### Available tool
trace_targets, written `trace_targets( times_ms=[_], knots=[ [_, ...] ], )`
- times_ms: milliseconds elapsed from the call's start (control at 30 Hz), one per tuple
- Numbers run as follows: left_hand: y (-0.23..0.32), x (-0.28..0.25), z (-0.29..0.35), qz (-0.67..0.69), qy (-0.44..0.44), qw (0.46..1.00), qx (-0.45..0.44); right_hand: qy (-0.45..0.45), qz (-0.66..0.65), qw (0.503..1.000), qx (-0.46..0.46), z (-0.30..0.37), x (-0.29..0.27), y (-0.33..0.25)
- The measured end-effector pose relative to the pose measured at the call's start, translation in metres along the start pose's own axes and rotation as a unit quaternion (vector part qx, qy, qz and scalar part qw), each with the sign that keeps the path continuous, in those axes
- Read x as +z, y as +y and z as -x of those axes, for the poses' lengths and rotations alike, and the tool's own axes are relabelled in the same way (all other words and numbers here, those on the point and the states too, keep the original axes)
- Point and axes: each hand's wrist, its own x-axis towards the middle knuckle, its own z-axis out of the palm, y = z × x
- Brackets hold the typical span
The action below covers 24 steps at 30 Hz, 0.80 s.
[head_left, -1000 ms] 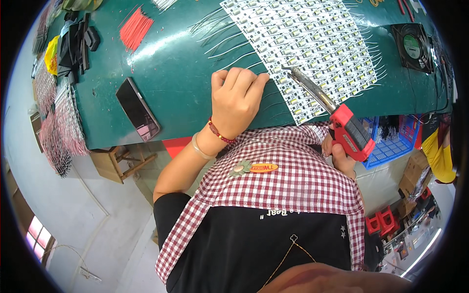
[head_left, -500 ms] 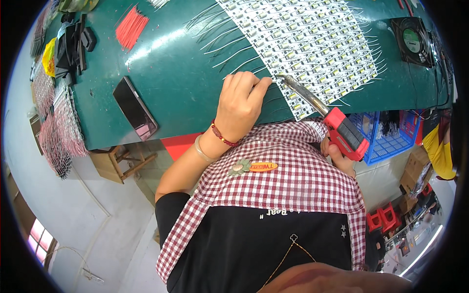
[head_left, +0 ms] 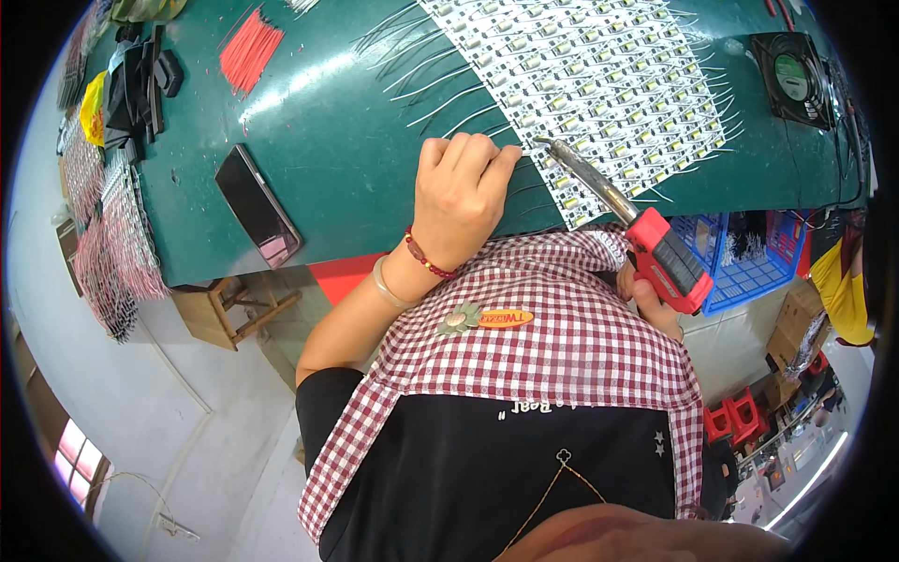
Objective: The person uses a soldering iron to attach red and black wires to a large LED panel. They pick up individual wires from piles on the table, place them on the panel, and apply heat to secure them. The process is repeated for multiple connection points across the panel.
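A sheet of white LED circuit boards [head_left: 599, 94], set with rows of small yellowish parts, lies on the green table. Thin white wires [head_left: 459, 96] stick out from its left edge. At that edge my left hand [head_left: 461, 199] is closed in a pinch, thumb and forefinger together on what looks like a thin wire, mostly hidden by the fingers. My right hand [head_left: 653, 304], partly behind the tool, grips a soldering iron [head_left: 667, 260] with a red and black handle. Its bent tip is over the sheet's left edge, just right of my left fingertips; whether it touches is unclear.
A phone [head_left: 257, 206] lies left on the green table [head_left: 346, 169], below a bundle of red wires [head_left: 251, 51]. A black fan [head_left: 791, 80] stands at the right. Under the table edge is a blue crate [head_left: 749, 276]; wired strips [head_left: 108, 253] hang over the left edge.
The soldering iron has shifted slightly right, its tip a little farther from my left fingertips. My left hand has barely moved and stays pinched.
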Motion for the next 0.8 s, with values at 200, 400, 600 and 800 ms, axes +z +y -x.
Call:
trace_targets(
  times_ms=[200,400,600,800],
  knots=[
    [0.001,0.000,0.000,-0.009,0.001,1.000,0.004,0.037,0.000,0.999,0.001,0.007,-0.004,0.014],
    [0.000,0.001,0.001,-0.005,-0.002,1.000,0.003,0.040,0.107,0.993,-0.002,0.000,-0.005,0.014],
    [0.001,0.001,0.001,-0.023,0.004,1.000,0.004,0.042,-0.006,0.999,0.006,0.003,0.004,-0.002],
    [0.001,0.003,0.000,-0.045,0.015,0.999,0.007,0.029,-0.093,0.994,-0.056,-0.002,0.005,-0.006]
  ],
)
